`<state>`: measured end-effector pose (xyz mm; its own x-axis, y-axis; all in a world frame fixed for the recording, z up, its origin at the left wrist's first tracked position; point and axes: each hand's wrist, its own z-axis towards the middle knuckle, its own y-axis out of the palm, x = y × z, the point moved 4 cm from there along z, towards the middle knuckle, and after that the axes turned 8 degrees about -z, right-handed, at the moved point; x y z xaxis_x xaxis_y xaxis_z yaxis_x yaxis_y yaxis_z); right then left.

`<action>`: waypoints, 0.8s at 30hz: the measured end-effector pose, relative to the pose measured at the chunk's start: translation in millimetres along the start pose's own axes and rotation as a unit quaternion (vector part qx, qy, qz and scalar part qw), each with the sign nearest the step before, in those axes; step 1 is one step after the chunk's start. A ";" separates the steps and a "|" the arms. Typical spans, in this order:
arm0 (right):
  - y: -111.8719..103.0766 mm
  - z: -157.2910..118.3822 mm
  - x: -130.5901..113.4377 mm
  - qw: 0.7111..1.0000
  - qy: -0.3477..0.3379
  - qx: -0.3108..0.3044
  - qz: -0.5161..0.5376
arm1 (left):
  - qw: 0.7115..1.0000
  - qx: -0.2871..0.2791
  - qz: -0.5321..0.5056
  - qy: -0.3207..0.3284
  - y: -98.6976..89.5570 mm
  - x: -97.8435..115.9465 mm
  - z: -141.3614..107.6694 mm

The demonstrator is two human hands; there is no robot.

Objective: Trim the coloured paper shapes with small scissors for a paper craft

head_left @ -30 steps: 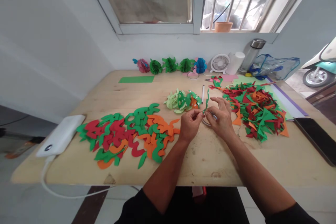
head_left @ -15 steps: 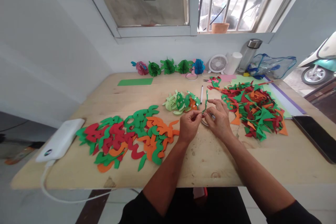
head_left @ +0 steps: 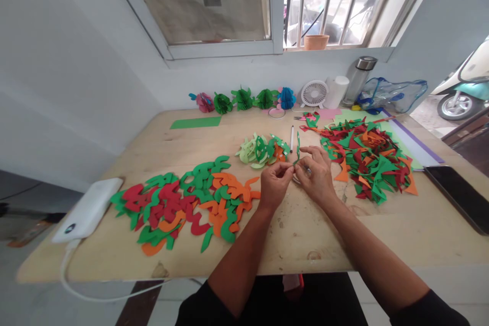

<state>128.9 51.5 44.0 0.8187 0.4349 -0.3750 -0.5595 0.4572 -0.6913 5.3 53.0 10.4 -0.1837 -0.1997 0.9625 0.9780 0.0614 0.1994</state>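
A narrow green strip stands up from the fingertips of my right hand, which pinches its lower end. My left hand is closed in a pinch, its fingertips meeting those of the right; whatever lies between them is too small to make out. Partly hidden under the right hand is a ring-shaped item on the table. Behind my hands lie a pile of light and dark green dotted cut pieces and a white pen.
Red, green and orange curved pieces spread left, near a white power bank. Right are a heap of scraps and a phone. Paper animals, a small fan and a bottle line the wall.
The view has shifted slightly. My hands remain together, and the green strip still stands above the right fingertips, now looking a little shorter.
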 end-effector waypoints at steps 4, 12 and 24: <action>1.1 -0.8 -0.2 1.000 0.002 -0.002 0.007 | 1.000 0.013 0.012 -0.001 -0.5 -0.3 -0.8; 3.5 -1.6 0.2 1.000 0.005 -0.014 0.009 | 0.999 0.040 0.017 0.001 -0.5 4.4 -2.0; 2.9 -0.7 2.4 1.000 0.015 -0.019 0.002 | 0.995 0.051 -0.053 -0.066 1.3 6.1 -1.1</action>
<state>129.3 53.3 40.6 0.8205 0.4135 -0.3948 -0.5574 0.4250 -0.7132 5.6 50.8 16.3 -0.3032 -0.0813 0.9495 0.9384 0.1477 0.3123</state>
